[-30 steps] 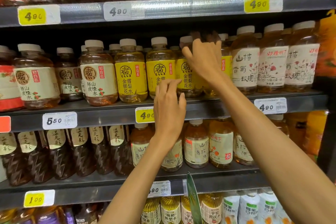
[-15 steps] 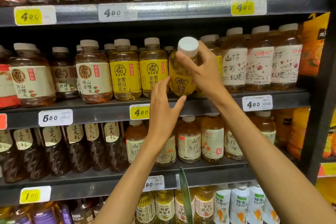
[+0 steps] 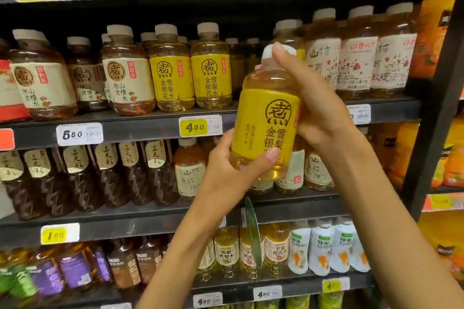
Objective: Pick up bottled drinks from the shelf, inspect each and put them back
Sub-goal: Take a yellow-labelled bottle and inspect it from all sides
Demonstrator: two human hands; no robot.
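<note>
Half a second back the yellow-labelled bottle was tipped at the lip of the middle shelf with only the right hand on it and the left hand reaching up with fingers spread; now it is clear of the shelf, held in front of the row, and both hands have closed on it.

Right hand wraps the shoulder and neck from about 2 o'clock of the bottle, one fingertip laid over the white cap; left hand cups the base from about 7 o'clock, thumb pressed across the lower edge of the label; so the hands are apart, one high and one low, both clamped on the same bottle.

Its long axis runs nearly upright, cap leaning a little toward 1 o'clock, label facing the camera; the pale golden drink shows above and below the label.

Judged from this, the inspection is under way; the return move turns on the gap in the yellow row, which lies at roughly 11 o'clock from the bottle, just right of the two matching bottles; the right hand, already on the neck, looks the nearer one to carry it back, though the gap itself is partly hidden behind the bottle.
</note>
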